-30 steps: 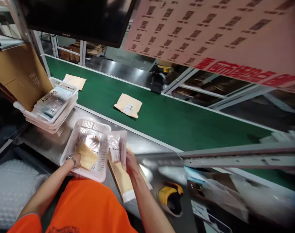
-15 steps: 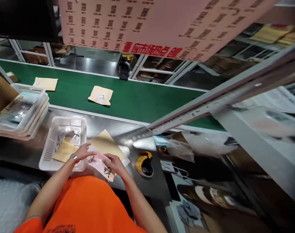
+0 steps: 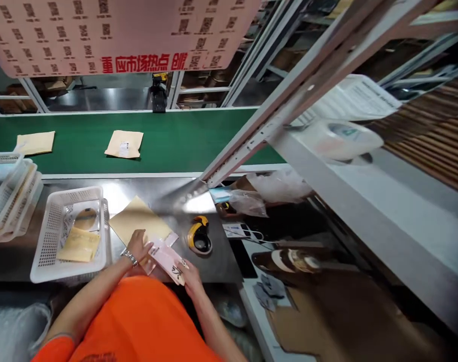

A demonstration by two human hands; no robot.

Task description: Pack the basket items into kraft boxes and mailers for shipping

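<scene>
Between my two hands is a pink plastic packet with dark markings, held near the table's front edge. My left hand, with a metal watch on the wrist, grips its left end. My right hand has its fingers closed on the lower right end. Just beyond the packet, a tan envelope lies flat on the steel table. A yellow and black tape dispenser stands to the right. To the left, a white plastic basket holds a small yellow padded packet and a clear-wrapped item.
Beyond the table runs a green conveyor belt carrying tan envelopes. Stacked white baskets stand at the far left. A slanting metal post rises at the right, and a pink code sheet hangs overhead.
The view has swung to the right, so things appear further left. My hands have turned the pink packet, and both still hold it.
</scene>
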